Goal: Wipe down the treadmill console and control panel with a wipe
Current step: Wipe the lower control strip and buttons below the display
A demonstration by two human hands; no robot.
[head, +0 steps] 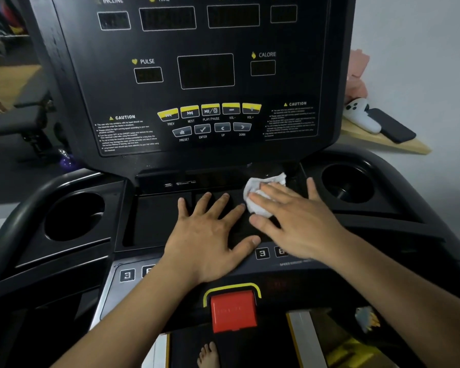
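Note:
The black treadmill console (pixel 202 75) fills the upper view, with dark displays and yellow and grey buttons (pixel 210 111). Below it lies a flat black tray (pixel 154 221), and lower still the control panel (pixel 128 274) with number keys. A crumpled white wipe (pixel 260 187) lies on the tray's right part. My right hand (pixel 295 216) presses flat on the wipe, fingers spread over it. My left hand (pixel 210 235) rests flat on the tray just left of the wipe, fingers apart, holding nothing.
Round cup holders sit at the left (pixel 75 216) and right (pixel 347 181). A red safety key (pixel 234 310) in a yellow frame is below my hands. A wooden shelf (pixel 409 147) at the right carries a white controller (pixel 361 115) and a dark phone (pixel 391 126). A bare foot (pixel 209 354) stands on the belt.

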